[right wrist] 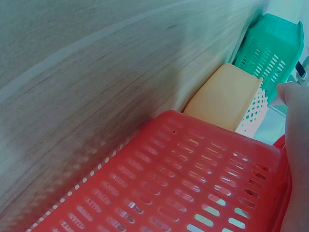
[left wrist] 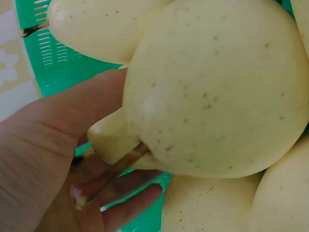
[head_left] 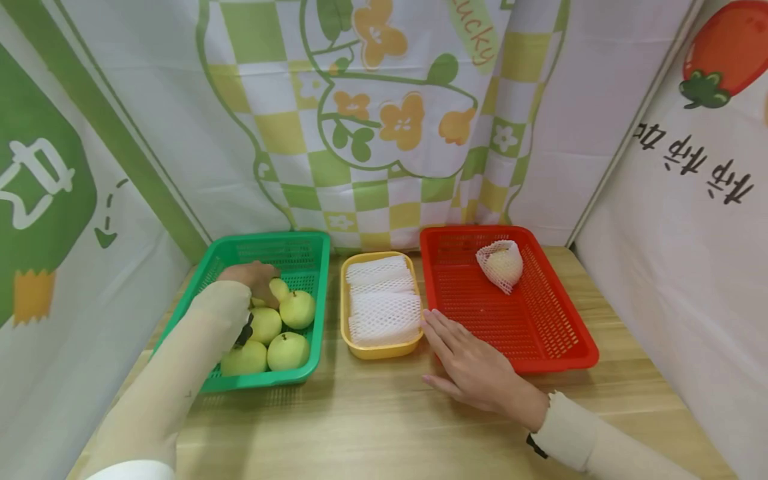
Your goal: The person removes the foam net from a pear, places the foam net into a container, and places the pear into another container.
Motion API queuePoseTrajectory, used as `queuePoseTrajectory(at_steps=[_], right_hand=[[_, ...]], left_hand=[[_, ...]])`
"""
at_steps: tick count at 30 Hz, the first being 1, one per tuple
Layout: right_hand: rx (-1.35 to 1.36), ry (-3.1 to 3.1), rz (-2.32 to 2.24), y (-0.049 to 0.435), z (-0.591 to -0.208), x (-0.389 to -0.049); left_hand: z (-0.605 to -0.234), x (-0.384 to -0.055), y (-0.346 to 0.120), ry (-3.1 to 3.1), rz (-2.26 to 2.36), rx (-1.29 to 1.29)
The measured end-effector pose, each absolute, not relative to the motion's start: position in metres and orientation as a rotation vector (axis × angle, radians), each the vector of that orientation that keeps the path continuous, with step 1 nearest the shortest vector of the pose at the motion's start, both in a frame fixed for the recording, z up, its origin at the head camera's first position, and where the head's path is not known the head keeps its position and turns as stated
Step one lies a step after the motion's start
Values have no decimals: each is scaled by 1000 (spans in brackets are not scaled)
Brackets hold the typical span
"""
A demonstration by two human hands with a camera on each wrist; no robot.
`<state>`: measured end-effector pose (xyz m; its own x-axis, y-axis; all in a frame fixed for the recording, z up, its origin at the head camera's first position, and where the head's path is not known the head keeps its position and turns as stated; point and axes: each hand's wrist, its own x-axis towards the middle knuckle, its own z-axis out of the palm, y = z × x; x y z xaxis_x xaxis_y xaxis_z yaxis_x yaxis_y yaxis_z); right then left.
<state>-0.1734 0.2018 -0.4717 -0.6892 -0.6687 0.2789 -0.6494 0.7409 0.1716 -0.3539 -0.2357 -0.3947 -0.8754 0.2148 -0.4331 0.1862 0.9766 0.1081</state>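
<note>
My left hand [head_left: 251, 277] reaches into the green basket [head_left: 324, 300] at the left. Its thumb and fingers curl about a yellow-green pear [head_left: 279, 289] near the back of the pile. In the left wrist view a large pear [left wrist: 217, 92] fills the foreground and partly hides the fingers [left wrist: 133, 205]. My right hand [head_left: 474, 367] is held with fingers straight above the near left corner of the red basket [head_left: 498, 367], holding nothing. Its fingertips are by the yellow tub [head_left: 384, 352], where white foam net sleeves [head_left: 384, 300] lie.
One pear in a foam net [head_left: 503, 265] lies at the back of the red basket. More pears [head_left: 289, 351] sit at the front of the green one. Patterned cloth [head_left: 384, 153] hangs behind, and white walls stand on both sides of the wooden table [head_left: 360, 427].
</note>
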Motion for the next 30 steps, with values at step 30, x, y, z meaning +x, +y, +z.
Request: queuePoseTrajectory(at_steps=[30], right_hand=[[1015,-2597,-111,201,-471,-173]], left_hand=[[-320,-205,-196,2834,17,1140]])
